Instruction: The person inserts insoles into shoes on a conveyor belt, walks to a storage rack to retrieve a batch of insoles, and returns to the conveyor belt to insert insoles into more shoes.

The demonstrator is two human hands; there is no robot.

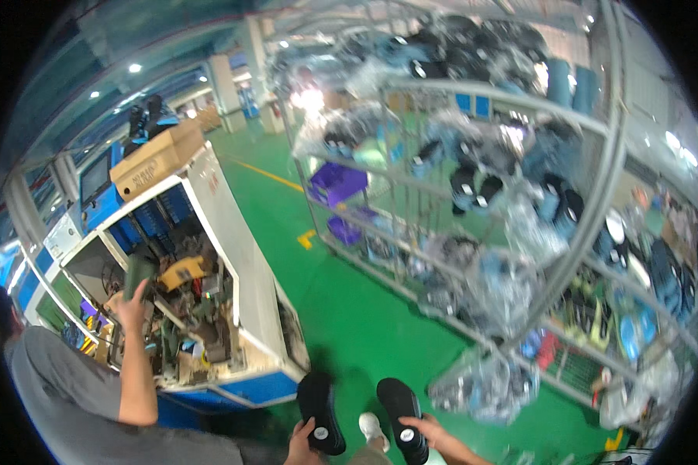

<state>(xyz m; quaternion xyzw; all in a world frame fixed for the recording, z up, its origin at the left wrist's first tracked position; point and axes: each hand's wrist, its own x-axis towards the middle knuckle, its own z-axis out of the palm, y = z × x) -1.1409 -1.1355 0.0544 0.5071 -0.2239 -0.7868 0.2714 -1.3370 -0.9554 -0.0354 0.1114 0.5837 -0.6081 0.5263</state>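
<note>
Two black soles point(318, 407), left hand point(301, 443) clamped on one, right hand point(428, 432) on the other, far faces hidden

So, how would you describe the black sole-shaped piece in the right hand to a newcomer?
Between the white machine and the metal rack, follow the green floor down to the picture's lower edge. There, the right hand holds a black sole-shaped piece. It is right of the white shoe; its twin, in the left hand, is left.
</note>
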